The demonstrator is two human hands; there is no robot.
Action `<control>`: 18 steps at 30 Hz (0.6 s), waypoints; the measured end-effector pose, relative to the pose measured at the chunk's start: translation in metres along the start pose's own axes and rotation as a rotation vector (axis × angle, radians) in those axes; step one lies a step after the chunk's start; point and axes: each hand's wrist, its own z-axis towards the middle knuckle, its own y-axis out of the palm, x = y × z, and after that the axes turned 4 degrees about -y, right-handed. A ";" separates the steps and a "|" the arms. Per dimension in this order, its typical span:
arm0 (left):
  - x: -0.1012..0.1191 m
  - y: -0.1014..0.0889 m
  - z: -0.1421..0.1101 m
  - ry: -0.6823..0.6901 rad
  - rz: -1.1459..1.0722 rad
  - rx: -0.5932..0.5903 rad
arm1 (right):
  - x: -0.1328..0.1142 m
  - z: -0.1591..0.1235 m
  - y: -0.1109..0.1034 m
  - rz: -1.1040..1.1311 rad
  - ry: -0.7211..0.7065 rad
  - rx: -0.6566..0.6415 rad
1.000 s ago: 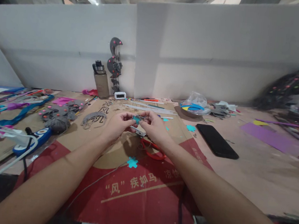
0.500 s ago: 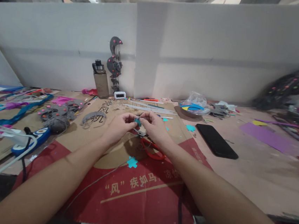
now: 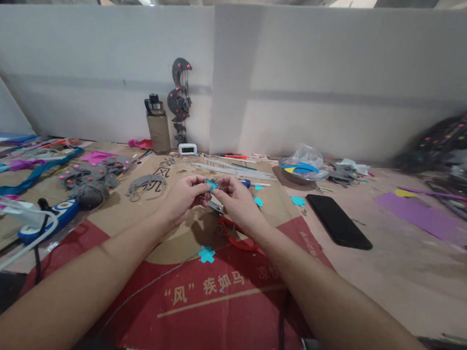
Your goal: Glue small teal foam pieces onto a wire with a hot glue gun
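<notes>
Teal piece (image 3: 211, 185) shifts slightly left, showing more face.
Left hand (image 3: 185, 195) pinches one side; right hand (image 3: 237, 200) pinches the other, baring more of a loose cutout (image 3: 258, 201) rightward; fine two-handed work looks unfinished.

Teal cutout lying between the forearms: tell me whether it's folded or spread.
Spread: the teal cutout lies open on the cardboard, its notched outline showing all round, with no fold visible.
</notes>
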 end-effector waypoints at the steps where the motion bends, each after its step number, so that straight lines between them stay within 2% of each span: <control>1: 0.000 0.000 0.000 -0.002 -0.005 0.009 | 0.001 0.000 0.000 -0.007 -0.007 0.008; 10: -0.001 0.004 -0.001 0.000 0.027 0.072 | 0.003 -0.001 -0.006 -0.154 -0.160 0.119; 15: 0.000 0.001 -0.001 0.046 0.103 0.131 | -0.002 -0.004 -0.004 -0.171 -0.151 0.117; 18: 0.001 0.002 -0.002 0.049 0.094 0.119 | -0.001 -0.003 -0.003 -0.154 -0.138 0.117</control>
